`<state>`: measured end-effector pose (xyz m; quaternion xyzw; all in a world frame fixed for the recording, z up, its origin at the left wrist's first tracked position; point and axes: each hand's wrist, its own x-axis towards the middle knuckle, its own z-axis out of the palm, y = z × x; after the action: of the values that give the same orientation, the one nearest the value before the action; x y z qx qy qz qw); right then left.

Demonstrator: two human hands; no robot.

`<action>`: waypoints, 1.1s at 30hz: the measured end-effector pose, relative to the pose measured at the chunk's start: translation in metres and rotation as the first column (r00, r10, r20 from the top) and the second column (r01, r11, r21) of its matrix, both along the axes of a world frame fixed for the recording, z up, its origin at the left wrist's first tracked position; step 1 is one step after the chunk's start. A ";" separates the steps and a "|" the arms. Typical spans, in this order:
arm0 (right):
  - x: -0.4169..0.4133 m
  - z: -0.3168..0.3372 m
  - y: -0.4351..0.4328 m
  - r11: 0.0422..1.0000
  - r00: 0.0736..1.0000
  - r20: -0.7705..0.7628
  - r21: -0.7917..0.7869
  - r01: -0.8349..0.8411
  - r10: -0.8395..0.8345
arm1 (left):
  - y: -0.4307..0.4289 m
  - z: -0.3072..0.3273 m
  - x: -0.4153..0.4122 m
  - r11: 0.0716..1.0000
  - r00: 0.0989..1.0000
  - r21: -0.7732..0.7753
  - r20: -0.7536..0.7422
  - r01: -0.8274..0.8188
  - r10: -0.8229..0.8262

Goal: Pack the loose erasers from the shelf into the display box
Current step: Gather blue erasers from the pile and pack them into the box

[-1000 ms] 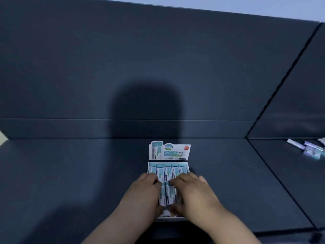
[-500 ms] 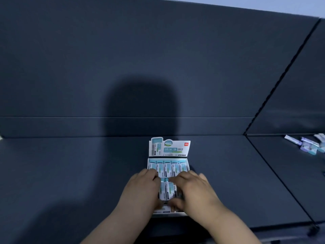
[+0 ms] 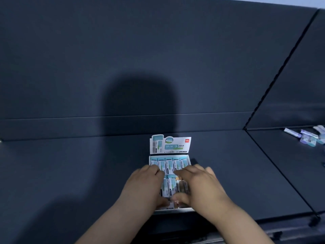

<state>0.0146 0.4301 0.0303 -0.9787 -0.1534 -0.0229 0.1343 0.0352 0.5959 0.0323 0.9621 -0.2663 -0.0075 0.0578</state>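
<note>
Dark shelf (image 3: 70,173), dark back panel, and the display box (image 3: 169,145) sits dead centre with its header card up. Its far row (image 3: 169,165) is full, every eraser lying long axis near-to-far. Both hands are close together over the near row (image 3: 171,186), the left hand (image 3: 142,187) and right hand (image 3: 202,187) curled round it, fingertips hooked over the far ends and thumbs at the near ends. The loose erasers (image 3: 306,137) lie well off to the far right on the adjoining shelf section, so the right hand looks nearer for the next fetch.
</note>
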 end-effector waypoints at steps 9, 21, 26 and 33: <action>-0.015 0.005 -0.036 0.974 0.975 0.178 -0.158 0.165 -0.136 | -0.036 0.007 -0.005 0.997 0.991 0.071 0.126 0.035 -0.043; -0.043 0.021 -0.198 0.972 0.994 -0.023 -0.214 0.096 -0.104 | -0.200 0.011 -0.042 0.994 0.998 0.103 0.056 -0.041 0.035; -0.057 0.019 -0.286 0.973 0.990 -0.114 -0.224 0.053 -0.080 | -0.285 -0.006 -0.056 0.993 0.993 0.056 0.064 -0.100 0.097; -0.056 0.013 -0.342 0.983 0.991 -0.125 -0.180 0.027 -0.050 | -0.333 -0.006 -0.062 0.983 0.989 0.106 0.039 -0.149 0.146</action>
<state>-0.0414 0.0882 0.0431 -0.9890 -0.1268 0.0517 0.0558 -0.0265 0.2630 0.0267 0.9809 -0.1944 -0.0028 0.0017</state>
